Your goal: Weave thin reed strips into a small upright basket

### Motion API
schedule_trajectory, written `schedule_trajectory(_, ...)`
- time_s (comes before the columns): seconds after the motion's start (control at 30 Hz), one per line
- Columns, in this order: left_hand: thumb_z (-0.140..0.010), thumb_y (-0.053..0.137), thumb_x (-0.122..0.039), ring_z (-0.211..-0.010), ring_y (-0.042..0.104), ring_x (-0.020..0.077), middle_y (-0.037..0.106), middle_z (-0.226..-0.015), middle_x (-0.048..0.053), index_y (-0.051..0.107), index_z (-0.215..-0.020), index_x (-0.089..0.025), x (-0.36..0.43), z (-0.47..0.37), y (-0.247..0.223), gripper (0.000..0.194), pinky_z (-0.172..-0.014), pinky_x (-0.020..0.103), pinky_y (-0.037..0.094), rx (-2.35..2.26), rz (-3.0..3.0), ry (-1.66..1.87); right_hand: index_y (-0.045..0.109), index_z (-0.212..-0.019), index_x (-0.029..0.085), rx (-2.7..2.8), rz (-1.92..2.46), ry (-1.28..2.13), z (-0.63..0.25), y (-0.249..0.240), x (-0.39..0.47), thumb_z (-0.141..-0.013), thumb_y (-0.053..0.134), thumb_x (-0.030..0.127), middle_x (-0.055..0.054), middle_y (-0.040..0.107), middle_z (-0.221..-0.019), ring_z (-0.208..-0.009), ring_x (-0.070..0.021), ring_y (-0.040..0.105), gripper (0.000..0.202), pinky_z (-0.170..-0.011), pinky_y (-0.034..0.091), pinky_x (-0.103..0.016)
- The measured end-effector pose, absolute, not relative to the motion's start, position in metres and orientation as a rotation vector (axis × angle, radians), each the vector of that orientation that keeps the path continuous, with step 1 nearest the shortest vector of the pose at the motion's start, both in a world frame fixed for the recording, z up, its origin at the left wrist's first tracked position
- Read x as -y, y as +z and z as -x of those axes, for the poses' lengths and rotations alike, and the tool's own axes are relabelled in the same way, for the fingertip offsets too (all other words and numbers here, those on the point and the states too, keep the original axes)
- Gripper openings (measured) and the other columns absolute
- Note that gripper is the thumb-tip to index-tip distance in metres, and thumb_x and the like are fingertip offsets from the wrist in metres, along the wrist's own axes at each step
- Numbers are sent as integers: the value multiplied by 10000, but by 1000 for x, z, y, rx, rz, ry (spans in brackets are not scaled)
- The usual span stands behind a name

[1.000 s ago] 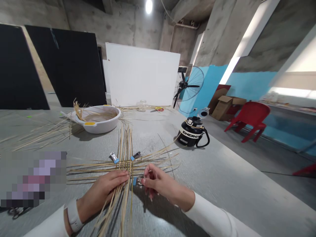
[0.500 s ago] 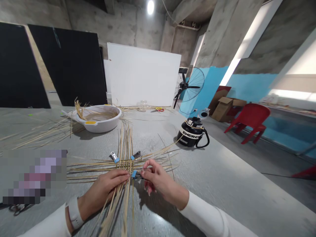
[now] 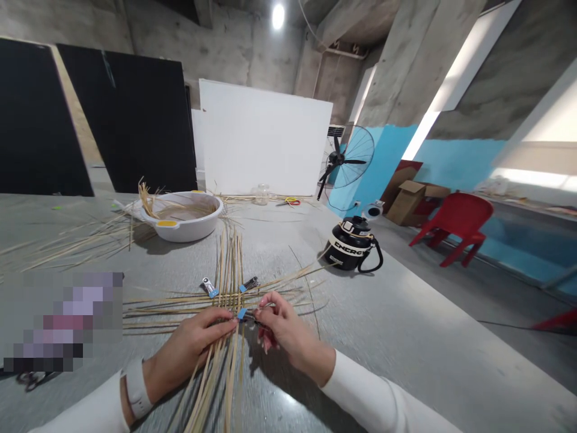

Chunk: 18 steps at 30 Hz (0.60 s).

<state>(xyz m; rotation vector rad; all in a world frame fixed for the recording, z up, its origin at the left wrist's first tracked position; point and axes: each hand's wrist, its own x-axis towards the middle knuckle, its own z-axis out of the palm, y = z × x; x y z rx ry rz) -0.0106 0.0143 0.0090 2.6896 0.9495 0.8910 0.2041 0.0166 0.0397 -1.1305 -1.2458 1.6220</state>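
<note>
Thin straw-coloured strips cross in a small woven patch on the grey table. My left hand rests over the near strips, its fingertips gripping them at the patch's near edge; the thumb side is partly hidden. Between the thumb and fingers of my right hand is a blue-jawed metal clip, its jaw against the near right corner of the patch. Whether it bites on the strips I cannot tell. Two similar clips sit on the far corners, a left clip and a right clip.
A white basin with strips in it stands back left, beside loose strips. A black jug stands to the right, touched by strip ends. Further back are scissors and a clear jar.
My right hand has moved slightly left with the clip, bringing its blue jaw onto the corner of the woven patch. My left hand has stayed nearly still.
</note>
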Motion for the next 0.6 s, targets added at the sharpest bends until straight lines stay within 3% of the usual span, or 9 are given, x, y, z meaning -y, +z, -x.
schedule_trajectory(0.4, -887, 468, -169, -971, 630, 160, 652, -1087, 70, 583, -1157, -249, -13, 11, 10, 304, -831, 272, 527, -928, -2770, 976, 411, -869, 214, 1195, 1262, 1599, -198, 35, -14, -795, 536, 385, 100, 492, -498, -313, -52, 430, 225, -307, 234, -147)
schedule_trajectory(0.5, -871, 518, -234, -1025, 605, 180, 643, -1125, 70, 536, -1197, -244, -11, 8, 15, 327, -952, 364, 463, -982, -2803, 933, 426, -861, 201, 1183, 1309, 1630, -199, 39, -14, -824, 488, 390, 81, 505, -496, -319, -49, 446, 203, -307, 215, -142)
schedule_trajectory(0.6, -815, 593, -331, -1126, 545, 243, 590, -1227, 106, 417, -1304, -215, -7, 8, 21, 533, -1042, 514, 337, -1114, -2796, 866, 424, -869, 205, 1184, 1333, 1639, -201, 41, -14, -837, 463, 390, 73, 519, -514, -324, -54, 468, 191, -302, 209, -140)
